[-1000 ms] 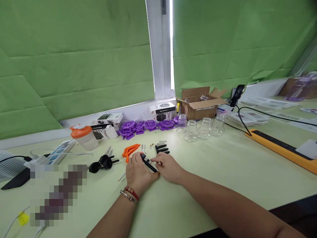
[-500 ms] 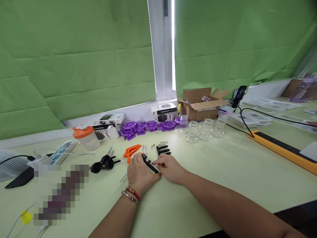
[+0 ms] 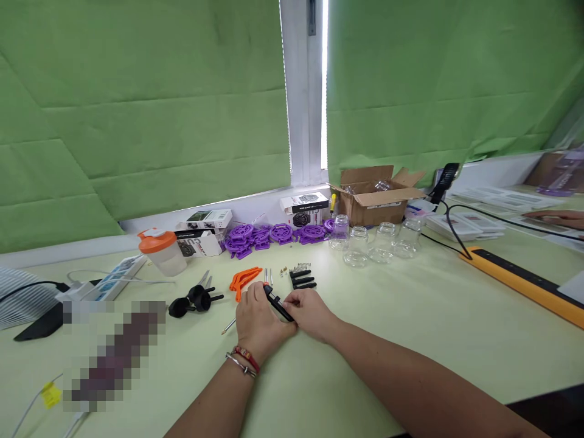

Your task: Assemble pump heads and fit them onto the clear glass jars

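My left hand point(image 3: 260, 316) is wrapped round a black tool with an orange end point(image 3: 279, 305), tilted over the table. At the tool's right side, the fingers of my right hand point(image 3: 310, 313) are pinched together; whatever they hold is too small to make out. Beyond the hands lie orange plastic parts point(image 3: 245, 278), two metal pins point(image 3: 268, 277), small brass pieces point(image 3: 283, 271), springs point(image 3: 301, 267) and several black parts point(image 3: 303, 280). A metal rod point(image 3: 229, 326) rests left of my left hand.
Black scoops point(image 3: 199, 298) and an orange-lidded cup point(image 3: 163, 250) stand left. Purple parts point(image 3: 281, 233), glass jars point(image 3: 357, 246) and an open carton point(image 3: 376, 198) line the back. An orange power strip point(image 3: 524, 289) lies right; another person's hand point(image 3: 563, 217) shows far right.
My right hand's fingers have drawn in closer against the black tool. Another person's hand has come into view at the far right. The camera view has shifted slightly.
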The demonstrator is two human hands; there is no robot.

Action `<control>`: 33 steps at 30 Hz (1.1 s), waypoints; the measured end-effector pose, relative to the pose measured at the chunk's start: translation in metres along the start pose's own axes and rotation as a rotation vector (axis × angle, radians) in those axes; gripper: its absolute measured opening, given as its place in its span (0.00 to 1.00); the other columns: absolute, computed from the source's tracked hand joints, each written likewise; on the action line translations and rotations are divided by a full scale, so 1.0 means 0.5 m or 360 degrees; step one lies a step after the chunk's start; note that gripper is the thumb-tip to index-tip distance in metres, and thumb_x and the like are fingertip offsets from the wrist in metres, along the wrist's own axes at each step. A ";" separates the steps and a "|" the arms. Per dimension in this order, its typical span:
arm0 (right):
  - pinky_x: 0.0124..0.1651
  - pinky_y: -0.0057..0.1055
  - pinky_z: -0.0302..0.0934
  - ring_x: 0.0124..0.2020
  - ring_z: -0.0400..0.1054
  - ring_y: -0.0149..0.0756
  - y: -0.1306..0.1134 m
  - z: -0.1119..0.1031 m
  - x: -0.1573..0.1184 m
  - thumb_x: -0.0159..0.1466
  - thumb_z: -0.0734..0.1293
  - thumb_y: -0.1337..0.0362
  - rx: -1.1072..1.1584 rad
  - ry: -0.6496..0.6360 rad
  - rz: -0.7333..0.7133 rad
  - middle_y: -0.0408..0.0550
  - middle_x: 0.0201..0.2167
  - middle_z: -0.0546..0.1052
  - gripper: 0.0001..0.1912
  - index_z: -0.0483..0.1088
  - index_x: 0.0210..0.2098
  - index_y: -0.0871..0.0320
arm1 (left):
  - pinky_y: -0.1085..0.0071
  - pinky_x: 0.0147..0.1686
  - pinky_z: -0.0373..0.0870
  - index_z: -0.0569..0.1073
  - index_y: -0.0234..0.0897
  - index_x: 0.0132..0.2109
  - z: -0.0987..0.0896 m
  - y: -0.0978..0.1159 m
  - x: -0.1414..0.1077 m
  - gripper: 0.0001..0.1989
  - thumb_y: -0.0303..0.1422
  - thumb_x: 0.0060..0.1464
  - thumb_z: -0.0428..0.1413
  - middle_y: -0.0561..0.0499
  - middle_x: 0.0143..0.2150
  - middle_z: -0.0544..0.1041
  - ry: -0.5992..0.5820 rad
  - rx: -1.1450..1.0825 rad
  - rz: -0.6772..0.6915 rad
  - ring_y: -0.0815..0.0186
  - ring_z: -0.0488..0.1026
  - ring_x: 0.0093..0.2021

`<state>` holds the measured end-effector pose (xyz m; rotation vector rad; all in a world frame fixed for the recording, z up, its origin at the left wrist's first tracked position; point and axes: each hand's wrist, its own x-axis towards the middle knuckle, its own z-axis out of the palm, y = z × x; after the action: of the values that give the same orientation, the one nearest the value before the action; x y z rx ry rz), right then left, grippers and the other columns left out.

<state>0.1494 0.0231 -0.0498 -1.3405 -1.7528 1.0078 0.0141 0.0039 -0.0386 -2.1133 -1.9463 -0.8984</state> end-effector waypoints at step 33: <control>0.34 0.28 0.56 0.36 0.67 0.35 -0.033 -0.036 0.063 0.59 0.61 0.71 -0.1283 0.0127 -0.0328 0.50 0.35 0.74 0.11 0.75 0.30 0.59 | 0.58 0.48 0.60 0.60 0.34 0.49 -0.016 -0.002 0.004 0.46 0.50 0.21 0.64 0.42 0.47 0.65 -0.0237 0.0012 -0.0149 0.49 0.63 0.50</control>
<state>0.1514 0.0543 -0.0248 -1.5730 -2.2828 0.1009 0.0106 0.0020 -0.0312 -2.1578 -2.1327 -0.7672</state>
